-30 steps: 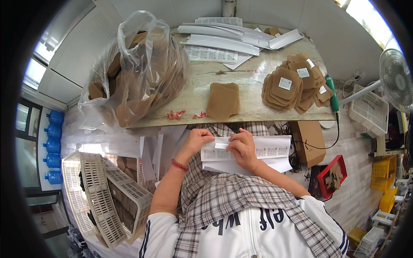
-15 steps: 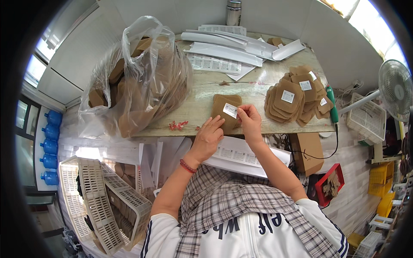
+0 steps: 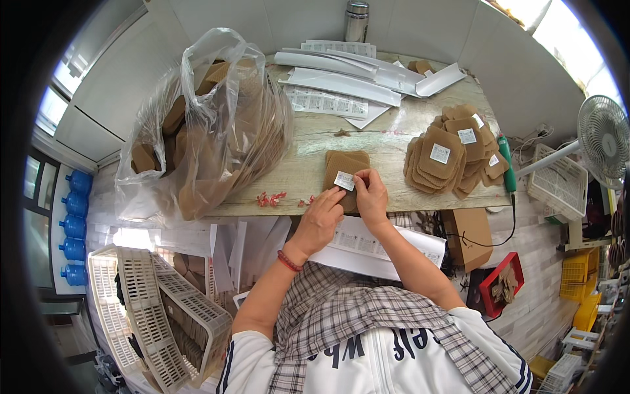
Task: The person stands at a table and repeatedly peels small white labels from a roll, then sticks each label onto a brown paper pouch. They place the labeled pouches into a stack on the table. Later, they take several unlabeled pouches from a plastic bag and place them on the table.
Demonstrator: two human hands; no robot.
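A small white printed label (image 3: 344, 180) lies over the top brown mesh-textured pad (image 3: 348, 159) of a short stack at the table's near edge. My right hand (image 3: 371, 197) pinches the label's right edge between thumb and forefinger. Stretched out from the left, the fingers of my left hand (image 3: 320, 220) rest on the pad beside the label's lower left. How far the label touches the pad is hard to make out. A sheet of labels (image 3: 359, 238) lies across my lap. To the right sits a heap of brown pads (image 3: 438, 148), several bearing white labels.
A large clear plastic bag (image 3: 216, 131) of brown pads fills the table's left. Curled label sheets (image 3: 348, 79) and a steel flask (image 3: 357, 23) are at the back. A corded green tool (image 3: 506, 164) hangs at the right edge, near a fan (image 3: 602, 131). White crates (image 3: 157, 308) stand below left.
The label has shifted slightly left and down over the pad, along with my right hand. My left fingers have moved closer to the label's lower edge.
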